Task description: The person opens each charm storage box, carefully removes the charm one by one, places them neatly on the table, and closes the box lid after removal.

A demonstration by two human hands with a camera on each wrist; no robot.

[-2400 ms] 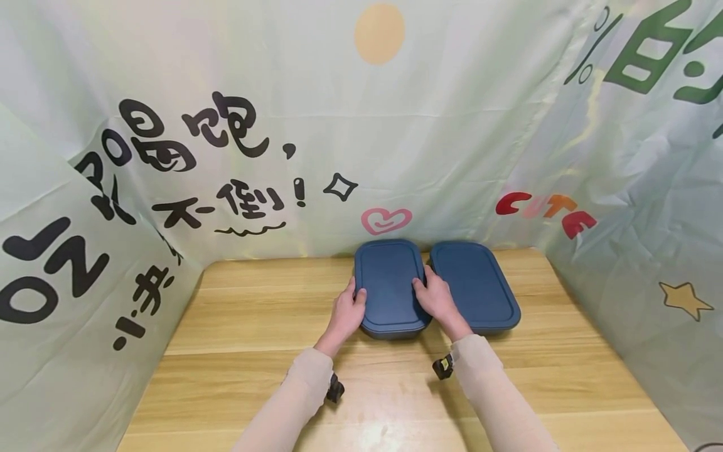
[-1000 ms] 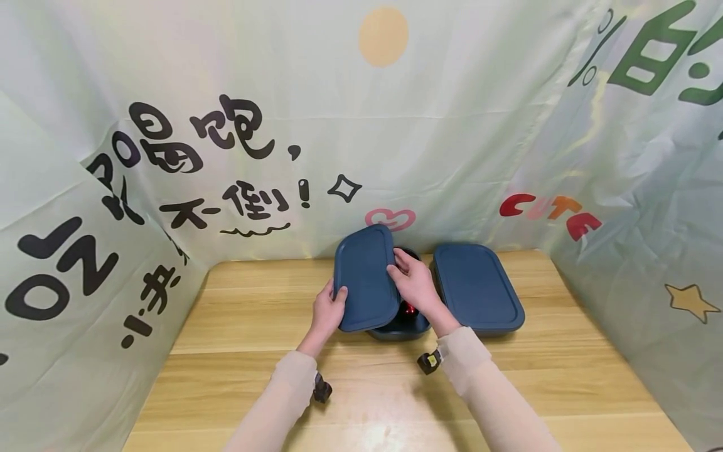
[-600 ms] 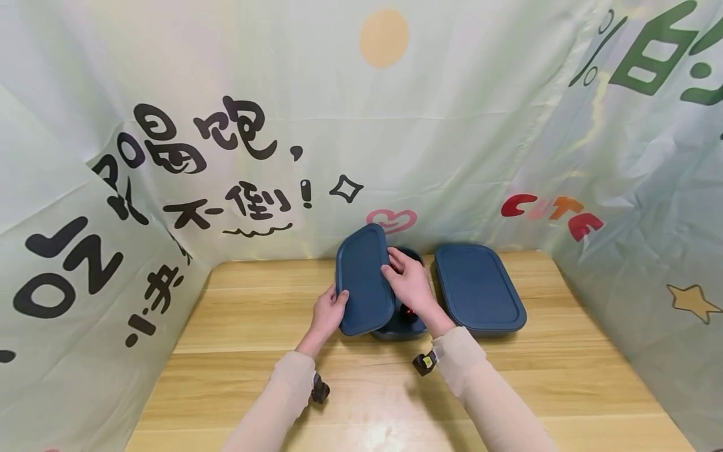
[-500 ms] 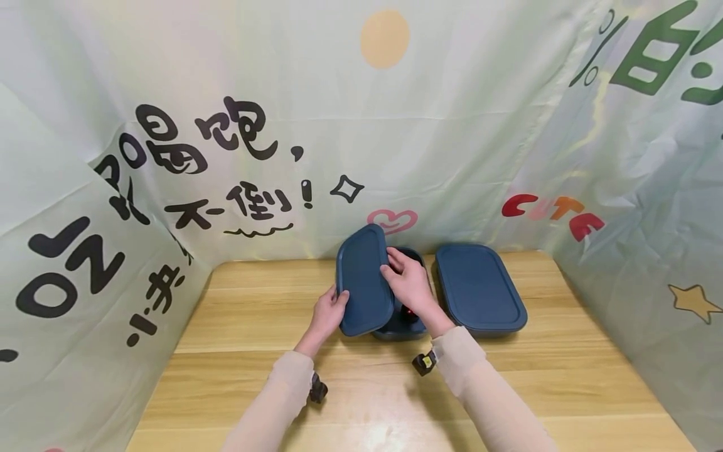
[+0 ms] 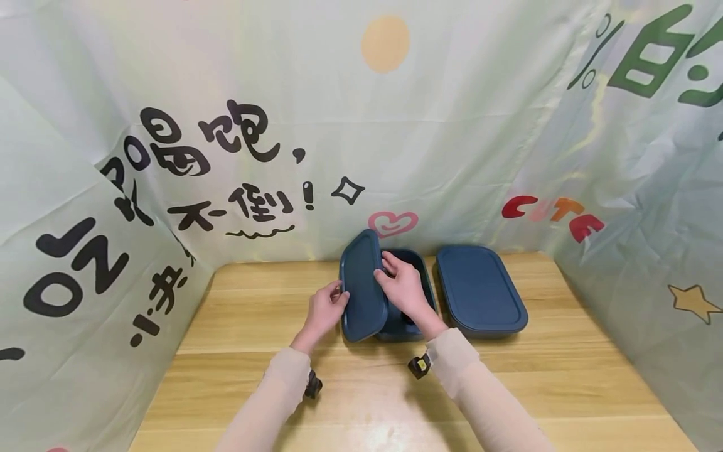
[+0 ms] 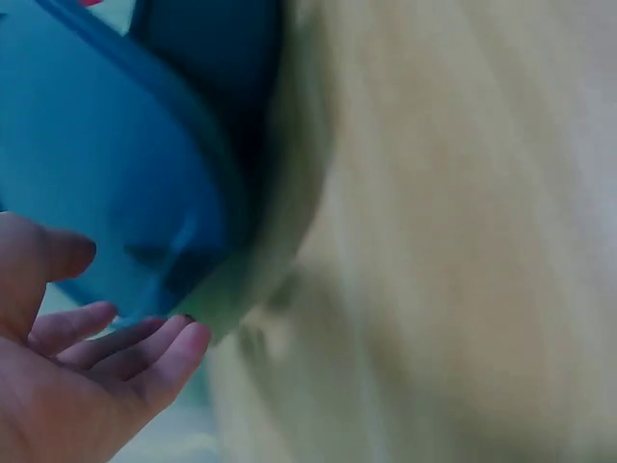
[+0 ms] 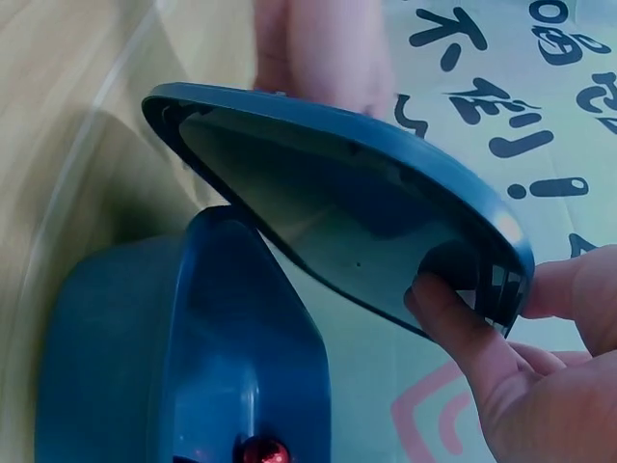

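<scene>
A dark blue lid (image 5: pixel 361 285) stands tilted over the left edge of its matching box (image 5: pixel 420 273), its underside facing right. My right hand (image 5: pixel 402 285) pinches the lid's right rim, thumb and fingers on opposite faces in the right wrist view. At the lid's left rim, my left hand (image 5: pixel 326 309) touches the edge with loosely bent fingers; none of its fingers shows on the underside. Inside the box lies a shiny red round thing (image 7: pixel 262 450), partly cut off. Most of the box's inside is hidden by the lid and my right hand.
A second blue box with its lid on (image 5: pixel 480 289) stands just right of the uncovered one. Both sit at the back of the wooden table (image 5: pixel 373 402), close to the printed cloth wall (image 5: pixel 316 75). More cloth walls rise on the left and right.
The lid has come off the left box, moved left and tipped steeply, baring the inside. My right hand has followed its rim left. Lately my left hand has loosened and shifted slightly left.
</scene>
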